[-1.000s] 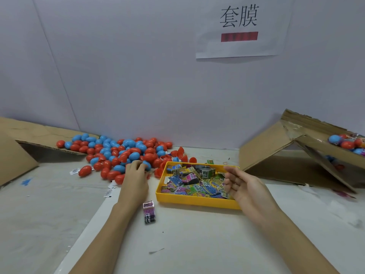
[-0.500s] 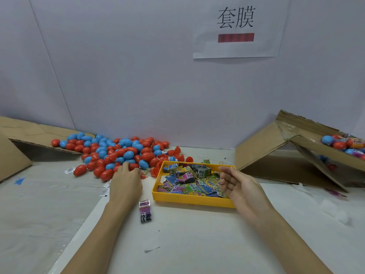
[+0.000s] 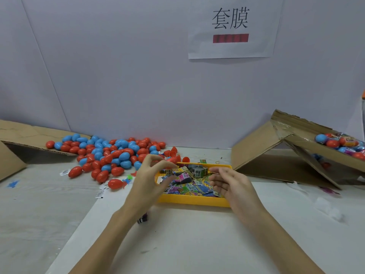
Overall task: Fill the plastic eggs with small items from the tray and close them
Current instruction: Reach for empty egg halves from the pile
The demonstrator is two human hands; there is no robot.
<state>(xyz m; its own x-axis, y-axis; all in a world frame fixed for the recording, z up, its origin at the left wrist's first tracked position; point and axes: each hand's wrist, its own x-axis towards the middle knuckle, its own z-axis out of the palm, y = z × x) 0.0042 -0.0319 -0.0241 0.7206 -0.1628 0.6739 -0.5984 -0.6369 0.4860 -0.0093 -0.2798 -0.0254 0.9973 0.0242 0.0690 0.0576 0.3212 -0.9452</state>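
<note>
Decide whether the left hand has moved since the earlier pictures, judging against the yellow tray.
Yes. The left hand has left the pile of eggs and swung right, now over the left end of the yellow tray.

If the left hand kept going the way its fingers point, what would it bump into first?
Probably the small packets in the yellow tray: the left hand points right over them, though its height is unclear.
</note>
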